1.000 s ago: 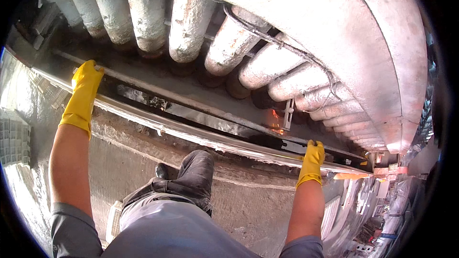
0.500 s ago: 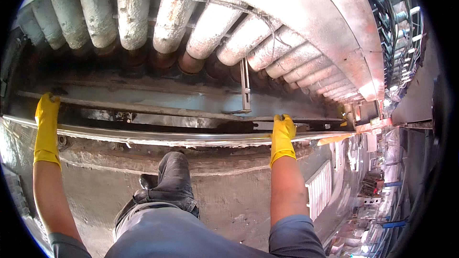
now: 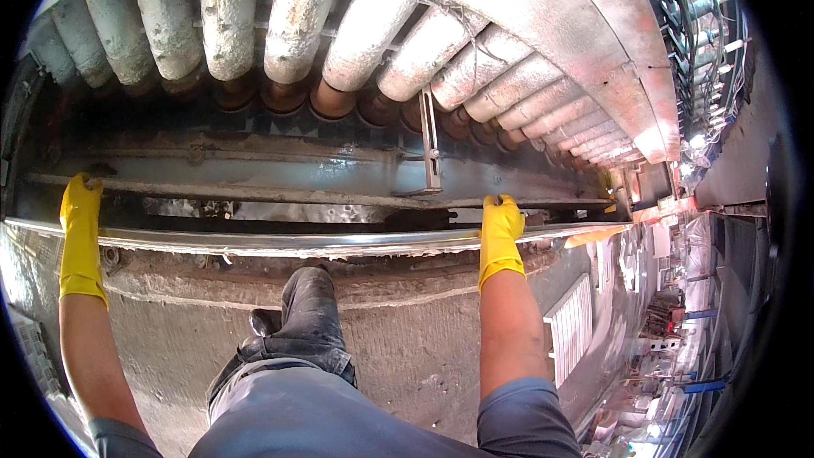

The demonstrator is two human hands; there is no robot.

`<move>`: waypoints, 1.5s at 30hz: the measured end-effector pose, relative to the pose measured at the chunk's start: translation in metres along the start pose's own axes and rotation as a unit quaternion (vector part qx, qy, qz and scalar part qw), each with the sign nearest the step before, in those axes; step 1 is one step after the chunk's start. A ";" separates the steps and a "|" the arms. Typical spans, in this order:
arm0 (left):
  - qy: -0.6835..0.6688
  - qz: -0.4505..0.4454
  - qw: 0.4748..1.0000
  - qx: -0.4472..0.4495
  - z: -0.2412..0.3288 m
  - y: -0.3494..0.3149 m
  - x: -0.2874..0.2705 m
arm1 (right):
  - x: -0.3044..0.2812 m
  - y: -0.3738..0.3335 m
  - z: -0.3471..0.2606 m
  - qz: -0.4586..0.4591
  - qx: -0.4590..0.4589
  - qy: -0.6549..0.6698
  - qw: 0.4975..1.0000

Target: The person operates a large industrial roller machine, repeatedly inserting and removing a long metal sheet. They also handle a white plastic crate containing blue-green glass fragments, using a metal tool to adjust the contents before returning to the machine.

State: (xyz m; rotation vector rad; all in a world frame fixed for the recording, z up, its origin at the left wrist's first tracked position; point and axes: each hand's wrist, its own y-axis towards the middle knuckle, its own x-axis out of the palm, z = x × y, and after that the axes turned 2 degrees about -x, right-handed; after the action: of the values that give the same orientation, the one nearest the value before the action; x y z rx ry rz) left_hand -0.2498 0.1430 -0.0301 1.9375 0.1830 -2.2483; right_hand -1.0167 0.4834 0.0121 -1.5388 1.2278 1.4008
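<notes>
Both my hands wear yellow rubber gloves and reach forward over a long shiny metal rail (image 3: 365,242). My left hand (image 3: 81,203) is closed, its fingers curled at the left end of a long grey metal strip (image 3: 280,196). Far to the right, my right hand (image 3: 503,229) is closed too, fingers bent over the same strip's edge. The fingertips of both hands are partly hidden. Behind the strip lies a bluish-grey panel (image 3: 339,171), and a slotted metal bracket (image 3: 431,148) stands down onto it.
A row of thick, crusted pale rollers (image 3: 227,17) hangs beneath a curved, light-coloured cover (image 3: 585,42). A dark gap lies between strip and rail. Below is a rough concrete floor (image 3: 407,356). At right are a white slatted panel (image 3: 570,328) and cables (image 3: 704,42).
The rollers and bracket sit slightly higher in the picture, and more of the bluish panel shows behind the strip. Both hands keep their places along the strip.
</notes>
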 end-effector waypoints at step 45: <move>-0.045 0.057 0.997 0.004 -0.107 -0.107 0.037 | -0.021 -0.093 0.107 -0.033 0.001 0.054 0.998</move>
State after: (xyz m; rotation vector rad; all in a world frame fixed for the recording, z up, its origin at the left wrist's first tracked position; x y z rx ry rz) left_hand -0.1740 0.2673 -0.0843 1.7968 0.0509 -2.2593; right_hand -0.9604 0.6155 0.0068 -1.6569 1.2295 1.2890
